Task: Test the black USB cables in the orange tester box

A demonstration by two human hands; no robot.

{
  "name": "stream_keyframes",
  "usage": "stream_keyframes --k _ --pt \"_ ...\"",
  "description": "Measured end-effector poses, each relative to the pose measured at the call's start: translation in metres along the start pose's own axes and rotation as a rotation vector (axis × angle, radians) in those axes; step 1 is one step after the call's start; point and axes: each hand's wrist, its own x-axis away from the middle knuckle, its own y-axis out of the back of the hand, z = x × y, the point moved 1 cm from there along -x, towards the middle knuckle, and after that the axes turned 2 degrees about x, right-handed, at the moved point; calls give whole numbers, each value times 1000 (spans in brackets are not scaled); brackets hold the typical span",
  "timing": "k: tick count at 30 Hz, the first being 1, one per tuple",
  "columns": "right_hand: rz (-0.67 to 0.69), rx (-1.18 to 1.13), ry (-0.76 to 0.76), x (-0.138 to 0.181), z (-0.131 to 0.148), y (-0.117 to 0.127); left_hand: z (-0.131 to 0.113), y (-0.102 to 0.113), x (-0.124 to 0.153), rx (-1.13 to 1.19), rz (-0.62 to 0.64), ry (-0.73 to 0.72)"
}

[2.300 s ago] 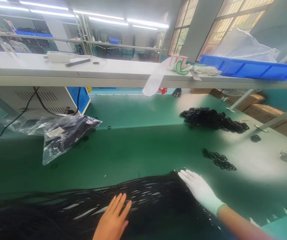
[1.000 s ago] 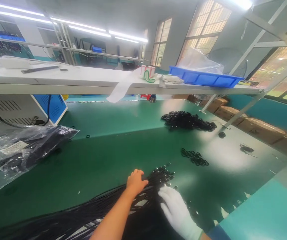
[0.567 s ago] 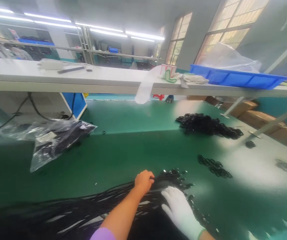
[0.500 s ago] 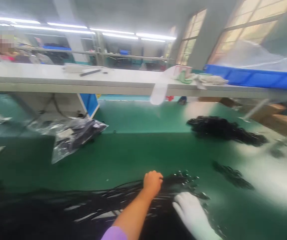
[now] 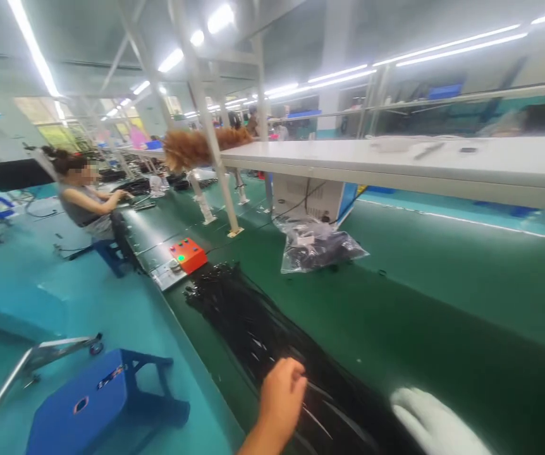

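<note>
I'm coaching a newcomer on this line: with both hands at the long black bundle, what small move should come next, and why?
Probably pinch a few strands with the left hand: it lies curled on the black bundle, with the gloved right hand flat nearby.

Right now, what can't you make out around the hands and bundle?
Head view:
Left hand: its own back hides whether the grip closes on the black bundle.
Gloved right hand: motion-blurred, cut by the bottom edge.
Bundle's near end: under both hands, off the edge.
Plastic bag: dark contents too blurred to name.
</note>
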Motion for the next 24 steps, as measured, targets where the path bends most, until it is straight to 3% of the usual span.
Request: stream_keyframes --k 1,4,6,8,13,16,19,24 --pt "162 -83 36 -20 39 -10 20 17 -3 4 -63 62" --pt "243 -141 142 -70 139 -46 71 59 -16 19 -181 186" --pt "259 -150 157 -99 182 -76 96 81 -26 22 -218 233" --pt "274 -141 127 -127 207 -104 116 99 -38 13 -229 254" --pt "407 -158 5 -176 229 -148 155 135 -78 -71 -193 256" --pt "437 -226 -16 -181 229 -148 173 158 -110 -152 -184 239" --pt "385 -294 -22 -178 228 -142 181 178 -145 -246 -206 180" --pt "285 -331 -20 -178 233 -145 178 191 -198 -388 -126 -6"
